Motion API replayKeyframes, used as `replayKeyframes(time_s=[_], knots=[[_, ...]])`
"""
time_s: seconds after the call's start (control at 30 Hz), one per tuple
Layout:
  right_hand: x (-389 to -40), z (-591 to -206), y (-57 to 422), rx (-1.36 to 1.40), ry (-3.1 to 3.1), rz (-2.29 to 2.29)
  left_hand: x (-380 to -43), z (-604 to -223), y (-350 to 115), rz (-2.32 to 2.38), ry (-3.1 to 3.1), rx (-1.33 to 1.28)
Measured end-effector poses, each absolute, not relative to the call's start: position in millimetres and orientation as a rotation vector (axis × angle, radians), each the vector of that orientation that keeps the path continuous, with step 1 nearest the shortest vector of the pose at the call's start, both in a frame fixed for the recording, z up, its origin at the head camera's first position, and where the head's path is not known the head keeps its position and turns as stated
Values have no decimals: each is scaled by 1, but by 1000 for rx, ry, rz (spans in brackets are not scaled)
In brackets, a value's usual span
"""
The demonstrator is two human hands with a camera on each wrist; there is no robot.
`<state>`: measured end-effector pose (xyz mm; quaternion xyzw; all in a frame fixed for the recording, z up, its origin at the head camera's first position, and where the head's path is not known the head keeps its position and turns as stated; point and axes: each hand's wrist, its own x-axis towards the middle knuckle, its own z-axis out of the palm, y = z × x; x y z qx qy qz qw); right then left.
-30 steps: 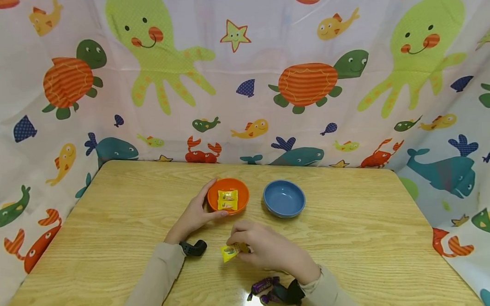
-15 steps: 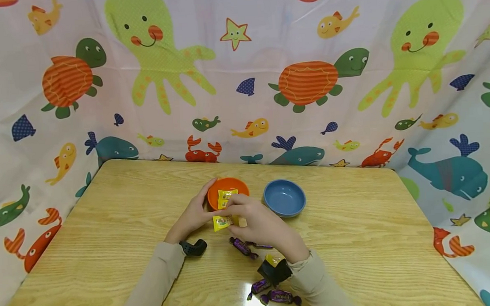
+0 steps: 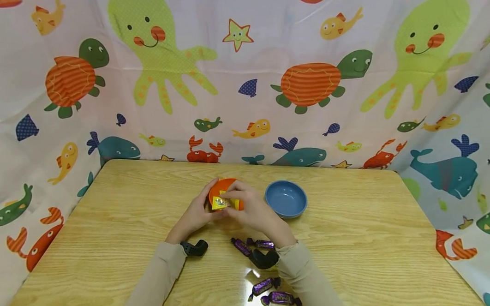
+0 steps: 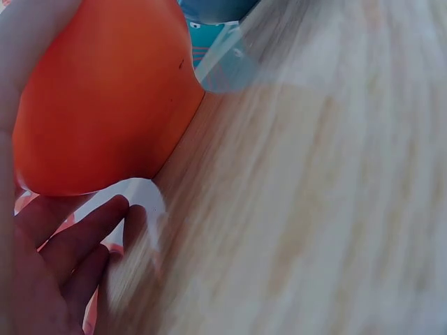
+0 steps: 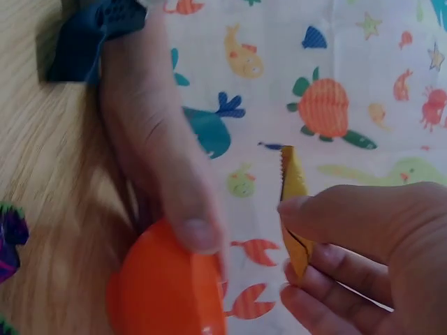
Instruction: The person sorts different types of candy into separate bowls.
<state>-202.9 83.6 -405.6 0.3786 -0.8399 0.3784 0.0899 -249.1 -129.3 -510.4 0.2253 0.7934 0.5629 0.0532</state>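
Observation:
My left hand (image 3: 196, 214) grips the orange bowl (image 3: 221, 185) from its left side, thumb at the near rim and fingers around the far side. Its wall (image 4: 105, 105) fills the upper left of the left wrist view, with the fingertips below it. Between thumb and fingers my right hand (image 3: 254, 210) pinches a yellow-wrapped candy (image 3: 219, 203), held over the bowl. In the right wrist view this candy (image 5: 296, 209) shows edge-on, above and to the right of the bowl. The right hand hides part of the bowl's inside in the head view.
A blue bowl (image 3: 286, 182) stands just right of the orange one. Several purple-wrapped candies (image 3: 281, 298) lie on the wooden table (image 3: 370, 239) near the right forearm. A black wrist camera (image 3: 195, 248) sits on the left wrist. A patterned curtain (image 3: 208, 90) hangs behind the table.
My right hand has carried the yellow candy away from the near side, up and over the orange bowl. More purple candies show beside the forearm. The left hand keeps its hold.

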Motion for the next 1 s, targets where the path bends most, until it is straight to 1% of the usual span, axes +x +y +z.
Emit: replayKeyframes(time_s=[0.27,0.47,0.77,1.0], knots=[[-220,-426,82,989,-2538,1191,-247,-509,-130,1755,2358,638],[-230,-440,79,921,-2620,1121,-246,-508,-130,1746,2367,638],[-234,-437,74,781,-2818,1028,-247,-507,-129,1726,2390,623],[-236,-436,72,773,-2867,979,-246,-507,-128,1732,2378,616]])
